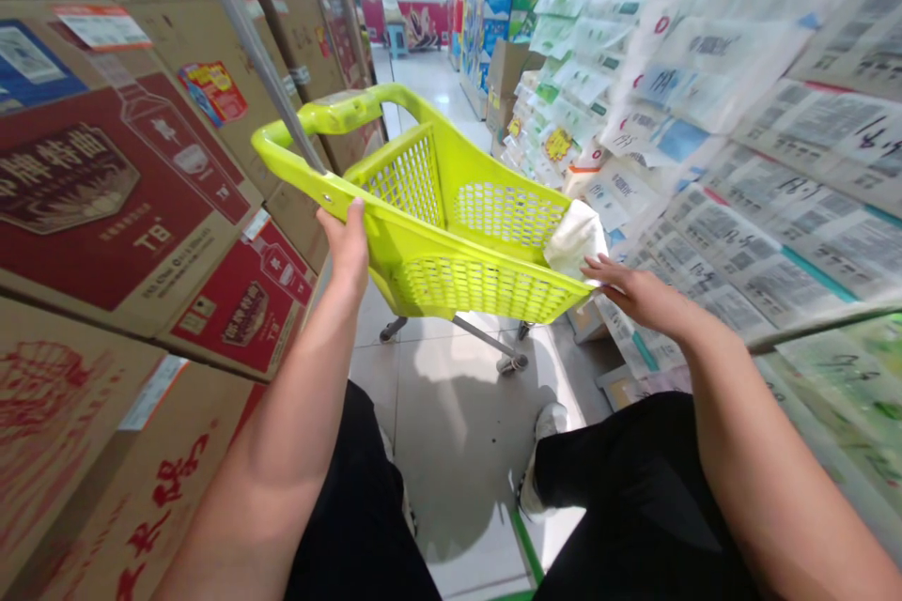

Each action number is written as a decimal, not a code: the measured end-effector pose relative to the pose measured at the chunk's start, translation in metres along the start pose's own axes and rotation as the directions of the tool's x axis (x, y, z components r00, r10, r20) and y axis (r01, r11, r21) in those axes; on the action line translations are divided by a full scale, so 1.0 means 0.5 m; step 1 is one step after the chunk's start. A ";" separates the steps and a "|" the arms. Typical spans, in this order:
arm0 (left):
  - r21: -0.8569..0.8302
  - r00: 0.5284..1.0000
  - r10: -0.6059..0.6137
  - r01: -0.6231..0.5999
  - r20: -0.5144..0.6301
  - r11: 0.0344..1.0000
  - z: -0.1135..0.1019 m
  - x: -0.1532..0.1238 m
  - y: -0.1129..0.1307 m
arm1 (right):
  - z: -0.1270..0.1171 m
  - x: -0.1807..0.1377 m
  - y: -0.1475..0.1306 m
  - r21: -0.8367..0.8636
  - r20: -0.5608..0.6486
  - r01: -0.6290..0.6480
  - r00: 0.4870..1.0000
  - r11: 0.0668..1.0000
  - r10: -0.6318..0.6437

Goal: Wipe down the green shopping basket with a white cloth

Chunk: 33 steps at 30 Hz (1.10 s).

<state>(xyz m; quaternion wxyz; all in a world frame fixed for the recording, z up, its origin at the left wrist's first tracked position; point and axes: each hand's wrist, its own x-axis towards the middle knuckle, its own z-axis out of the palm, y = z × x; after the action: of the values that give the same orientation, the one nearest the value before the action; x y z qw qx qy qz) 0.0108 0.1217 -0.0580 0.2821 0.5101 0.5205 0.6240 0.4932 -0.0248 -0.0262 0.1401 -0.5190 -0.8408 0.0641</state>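
Observation:
A lime-green plastic shopping cart (479,244) stands sideways in front of me, its basket holed with a lattice pattern. My left hand (347,239) is closed on the cart's near side, close to the handle end, thumb on top of the rim. At the cart's front corner, a white cloth (574,239) is draped over the rim, partly inside the basket. My right hand (634,291) is on that corner, fingers closed over the cloth's edge and the rim; the thumb is mostly hidden. A grey metal pole (254,47) slants down to the handle end.
Stacked cardboard cartons (85,169) wall the left side. Packs of white tissue paper (705,131) are piled along the right. The tiled floor (443,432) runs between them to a blue stool (396,38) and a person at the far end. My legs are spread on either side below.

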 end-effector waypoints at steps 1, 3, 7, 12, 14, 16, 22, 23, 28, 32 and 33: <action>-0.025 0.998 -0.017 0.016 -0.064 1.000 0.001 -0.009 0.007 | -0.007 -0.004 0.002 0.032 0.013 -0.004 1.000 0.999 0.004; -0.008 0.977 -0.046 0.046 -0.206 0.999 0.002 -0.029 0.029 | -0.023 -0.009 0.000 0.103 0.027 -0.036 0.999 0.994 0.033; 0.311 0.890 0.223 -0.098 -0.397 0.945 -0.005 -0.073 0.096 | -0.053 0.001 -0.031 0.094 -0.179 -0.260 0.945 0.961 0.273; 0.519 0.861 0.470 -0.497 0.195 0.695 -0.010 -0.102 0.146 | -0.067 0.038 -0.107 0.237 -0.583 -0.368 0.687 0.899 0.434; 0.532 0.844 0.434 -0.537 0.317 0.655 -0.005 -0.102 0.145 | -0.061 0.053 -0.144 0.276 -0.584 -0.321 0.692 0.906 0.423; 0.567 0.839 0.439 -0.542 0.322 0.620 0.002 -0.100 0.138 | -0.049 0.069 -0.186 0.276 -0.557 -0.269 0.738 0.923 0.382; 0.648 0.807 0.494 -0.569 0.324 0.505 0.020 -0.102 0.130 | 0.001 0.112 -0.284 0.201 -0.292 0.086 0.956 0.976 -0.024; 0.651 0.807 0.491 -0.569 0.328 0.501 0.023 -0.104 0.132 | 0.007 0.116 -0.286 0.173 -0.245 0.140 0.965 0.975 -0.095; 0.659 0.819 0.463 -0.558 0.338 0.505 0.029 -0.110 0.141 | 0.014 0.113 -0.229 -0.035 -0.125 0.021 0.992 0.999 -0.026; 0.657 0.813 0.477 -0.564 0.334 0.501 0.030 -0.113 0.144 | 0.010 0.108 -0.197 -0.046 0.084 -0.146 0.985 0.988 0.150; 0.656 0.810 0.485 -0.567 0.330 0.499 0.032 -0.114 0.143 | 0.009 0.111 -0.200 -0.050 0.089 -0.163 0.982 0.985 0.167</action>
<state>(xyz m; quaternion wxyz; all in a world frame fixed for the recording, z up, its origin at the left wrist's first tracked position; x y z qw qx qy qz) 0.0565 0.0557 -0.0113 -0.1221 0.7432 0.5281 0.3924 0.3829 -0.0207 0.0040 0.0841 -0.5862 -0.8017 0.0817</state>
